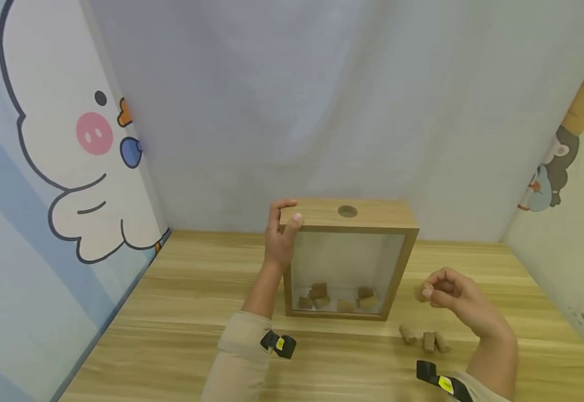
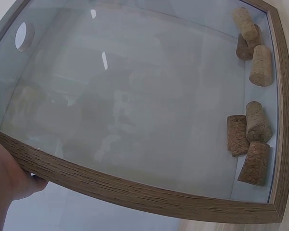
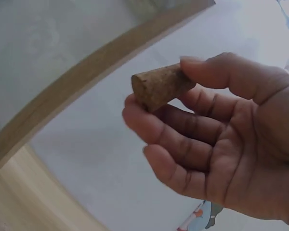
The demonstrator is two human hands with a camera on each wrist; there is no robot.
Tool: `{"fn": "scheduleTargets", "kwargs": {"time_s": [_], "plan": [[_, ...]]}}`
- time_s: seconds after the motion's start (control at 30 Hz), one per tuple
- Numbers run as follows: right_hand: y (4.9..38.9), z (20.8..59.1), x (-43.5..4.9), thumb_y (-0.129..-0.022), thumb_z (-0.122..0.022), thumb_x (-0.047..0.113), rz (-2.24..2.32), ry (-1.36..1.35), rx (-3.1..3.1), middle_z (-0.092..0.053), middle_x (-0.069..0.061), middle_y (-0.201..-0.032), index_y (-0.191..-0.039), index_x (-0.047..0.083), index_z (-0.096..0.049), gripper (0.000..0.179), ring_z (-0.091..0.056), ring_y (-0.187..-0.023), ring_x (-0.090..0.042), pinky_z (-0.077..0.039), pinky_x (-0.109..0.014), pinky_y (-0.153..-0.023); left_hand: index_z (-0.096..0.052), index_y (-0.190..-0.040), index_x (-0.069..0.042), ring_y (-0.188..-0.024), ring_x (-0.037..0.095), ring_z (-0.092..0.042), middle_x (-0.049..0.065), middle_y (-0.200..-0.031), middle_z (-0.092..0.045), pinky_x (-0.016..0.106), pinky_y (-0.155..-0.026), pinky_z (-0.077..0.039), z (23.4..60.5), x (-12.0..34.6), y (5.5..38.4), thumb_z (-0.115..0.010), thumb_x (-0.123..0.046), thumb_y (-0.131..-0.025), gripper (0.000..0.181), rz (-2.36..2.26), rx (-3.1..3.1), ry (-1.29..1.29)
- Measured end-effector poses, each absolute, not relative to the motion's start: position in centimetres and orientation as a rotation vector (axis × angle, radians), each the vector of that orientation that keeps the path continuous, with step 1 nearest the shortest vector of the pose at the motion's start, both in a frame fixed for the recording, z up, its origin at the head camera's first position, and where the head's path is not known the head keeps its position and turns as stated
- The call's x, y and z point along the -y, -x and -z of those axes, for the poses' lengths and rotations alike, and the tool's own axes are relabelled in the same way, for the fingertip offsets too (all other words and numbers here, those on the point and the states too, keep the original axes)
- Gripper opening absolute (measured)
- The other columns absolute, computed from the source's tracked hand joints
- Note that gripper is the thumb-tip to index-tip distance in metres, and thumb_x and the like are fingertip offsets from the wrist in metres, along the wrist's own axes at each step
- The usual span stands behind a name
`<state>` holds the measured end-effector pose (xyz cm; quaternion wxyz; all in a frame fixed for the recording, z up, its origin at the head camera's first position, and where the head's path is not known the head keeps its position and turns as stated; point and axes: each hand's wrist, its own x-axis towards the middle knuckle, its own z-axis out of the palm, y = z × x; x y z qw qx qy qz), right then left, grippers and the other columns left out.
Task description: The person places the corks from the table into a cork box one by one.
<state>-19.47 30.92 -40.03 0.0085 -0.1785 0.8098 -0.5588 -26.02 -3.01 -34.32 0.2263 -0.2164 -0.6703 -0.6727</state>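
A wooden box frame [image 1: 400, 273] with a clear front stands upright on the table, a round hole [image 1: 347, 211] in its top. My left hand [image 1: 281, 240] grips the box's upper left corner, thumb on the front of the top and fingers behind. Inside, several corks [image 2: 256, 163] lie along the bottom. My right hand [image 1: 465, 301] pinches a cork [image 3: 161, 87] between thumb and fingers, to the right of the box and apart from it. Below that hand, several loose corks [image 1: 429, 341] rest on the table.
The wood-grain table [image 1: 196, 290] runs back to a pale grey curtain [image 1: 272, 111]. A printed cartoon panel [image 1: 46, 167] borders the left side, and another decorated panel [image 1: 568, 240] borders the right.
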Motion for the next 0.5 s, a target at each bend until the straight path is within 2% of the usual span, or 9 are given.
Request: {"fn": "scheduleTargets", "kwargs": {"time_s": [0.33, 0.4, 0.5], "plan": [[19.6, 38.5, -27.7, -0.090, -0.057, 0.000, 2.057, 0.658, -2.588, -0.063, -0.007, -0.096, -0.105, -0.008, -0.051, 0.019, -0.061, -0.088, -0.015, -0.047, -0.022, -0.076, -0.043, -0.120, 0.002, -0.048, 0.001, -0.022, 0.016, -0.129, -0.042, 0.021, -0.046, -0.027, 34.2, 3.1, 25.9, -0.046, -0.027, -0.085, 0.046, 1.835, 1.875, 0.567], [19.7, 38.2, -27.0, -0.089, -0.056, -0.003, 2.194, 0.689, -2.524, -0.064, -0.006, -0.095, -0.104, -0.008, -0.051, 0.017, -0.061, -0.087, -0.015, -0.047, -0.022, -0.077, -0.043, -0.119, 0.003, -0.058, -0.001, -0.033, 0.017, -0.129, -0.042, 0.022, -0.052, -0.032, 34.2, 3.0, 25.9, -0.046, -0.026, -0.085, 0.045, 1.829, 1.872, 0.564], [19.8, 37.6, -26.4, -0.088, -0.053, -0.009, 2.361, 0.822, -2.382, -0.065, -0.007, -0.093, -0.103, -0.005, -0.052, 0.016, -0.061, -0.087, -0.017, -0.046, -0.022, -0.077, -0.043, -0.119, 0.004, -0.059, 0.000, -0.032, 0.019, -0.129, -0.042, 0.023, -0.053, -0.032, 34.2, 3.0, 25.9, -0.046, -0.024, -0.085, 0.044, 1.824, 1.867, 0.569]]}}
